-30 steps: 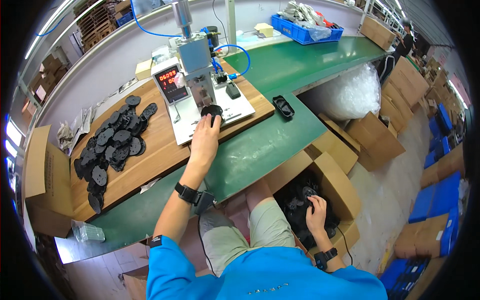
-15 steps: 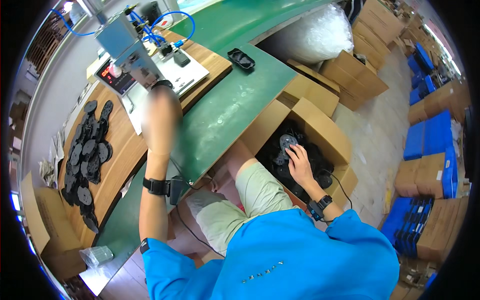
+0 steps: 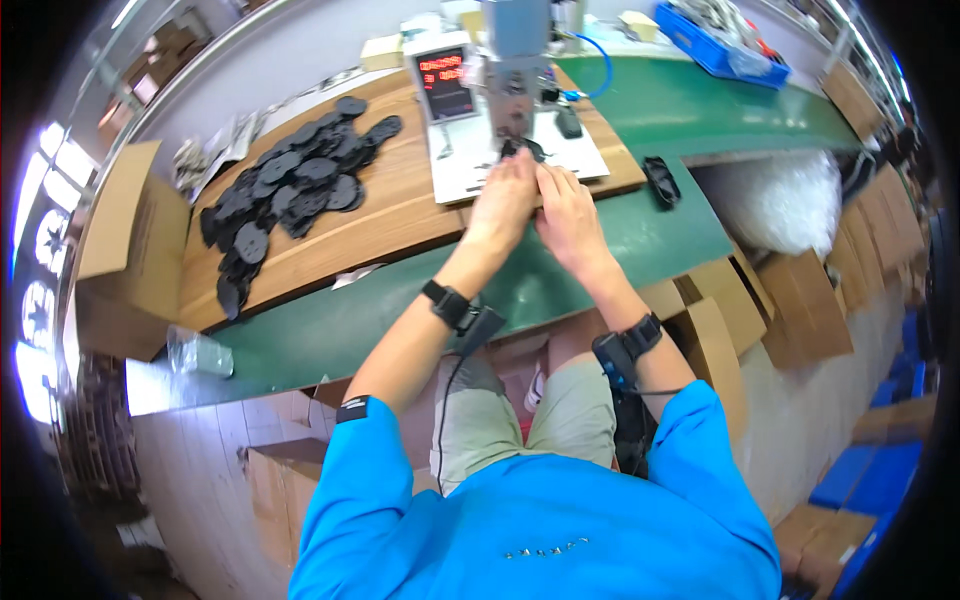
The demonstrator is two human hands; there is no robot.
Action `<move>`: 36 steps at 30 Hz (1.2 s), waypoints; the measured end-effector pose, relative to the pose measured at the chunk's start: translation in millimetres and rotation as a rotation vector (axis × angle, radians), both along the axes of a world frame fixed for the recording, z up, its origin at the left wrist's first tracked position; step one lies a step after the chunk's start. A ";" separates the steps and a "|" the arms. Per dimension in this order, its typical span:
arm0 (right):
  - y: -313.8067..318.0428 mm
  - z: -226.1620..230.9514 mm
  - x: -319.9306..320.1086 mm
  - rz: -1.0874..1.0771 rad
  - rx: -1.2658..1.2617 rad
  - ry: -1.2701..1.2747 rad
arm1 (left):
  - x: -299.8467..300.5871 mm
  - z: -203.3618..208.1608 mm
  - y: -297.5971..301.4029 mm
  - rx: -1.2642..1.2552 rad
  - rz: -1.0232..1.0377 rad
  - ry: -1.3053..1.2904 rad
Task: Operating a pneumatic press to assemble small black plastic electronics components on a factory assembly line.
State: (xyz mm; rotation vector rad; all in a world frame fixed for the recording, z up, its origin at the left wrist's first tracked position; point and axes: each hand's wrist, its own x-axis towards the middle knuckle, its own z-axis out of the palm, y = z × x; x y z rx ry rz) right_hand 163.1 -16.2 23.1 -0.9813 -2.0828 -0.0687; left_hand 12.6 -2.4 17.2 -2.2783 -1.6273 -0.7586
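- Under the far press, a black part sits by the left hand and right hand.
- Whether fingers grip it, I cannot tell.
- Set it flat; keep fingers clear.

1. A board is being borne by the table.
2. On it, the press is being flanked leftward by a display box.
3. Farther left, discs are being supported there.
4. Before the press, the left hand is being flanked by the right hand.
5. Right of the board, a tray is being carried.
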 end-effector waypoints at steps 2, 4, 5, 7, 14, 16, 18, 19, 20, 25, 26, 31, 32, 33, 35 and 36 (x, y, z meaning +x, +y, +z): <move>27.0 -12.4 -10.0 -0.003 -0.025 -0.034 | 0.8 3.5 0.4 -0.031 -0.018 -0.057; 32.9 -8.2 -17.9 -0.060 -0.051 -0.061 | -7.1 12.5 -2.8 -0.105 -0.053 -0.097; 30.6 -3.7 -20.7 -0.067 -0.041 -0.066 | -13.4 10.4 -5.0 -0.091 -0.073 -0.129; 31.0 -4.4 -21.2 -0.081 -0.048 -0.142 | -29.9 4.5 -7.1 -0.040 -0.085 -0.304; 34.3 8.9 -16.1 -0.002 -0.070 -0.197 | -223.5 17.3 -14.8 0.108 0.789 -0.098; 32.6 13.3 -15.1 0.011 -0.090 -0.215 | -269.2 12.5 -18.2 -0.012 0.876 -0.020; 32.8 15.9 -17.6 0.015 -0.094 -0.225 | -302.1 -10.1 -13.3 -0.102 0.879 0.051; 32.4 14.4 -19.0 0.011 -0.100 -0.231 | -311.2 -18.8 -11.3 -0.141 0.880 0.061; 32.9 11.6 -16.1 0.004 -0.096 -0.218 | -306.4 -18.3 -6.1 -0.097 0.856 0.034; 33.6 8.2 -19.0 0.017 -0.024 -0.176 | -302.3 -7.6 -7.8 0.079 0.744 0.005; 33.2 8.1 -19.5 0.009 -0.028 -0.176 | -295.6 -2.9 -10.4 0.231 0.638 -0.009; 30.8 5.9 -14.4 -0.011 -0.024 -0.156 | -237.6 22.4 -30.3 0.236 0.241 -0.186; 31.6 5.7 -15.3 -0.003 -0.019 -0.145 | -227.6 25.2 -36.0 0.223 0.162 -0.199; 32.2 5.7 -15.4 0.004 -0.014 -0.134 | -222.9 20.9 -37.3 0.202 0.077 -0.180; 33.4 8.9 -17.0 0.014 -0.036 -0.147 | -195.7 17.7 -51.9 -0.049 0.080 -0.509; 34.4 10.9 -16.9 0.017 -0.046 -0.152 | -185.8 12.0 -54.0 -0.059 0.081 -0.563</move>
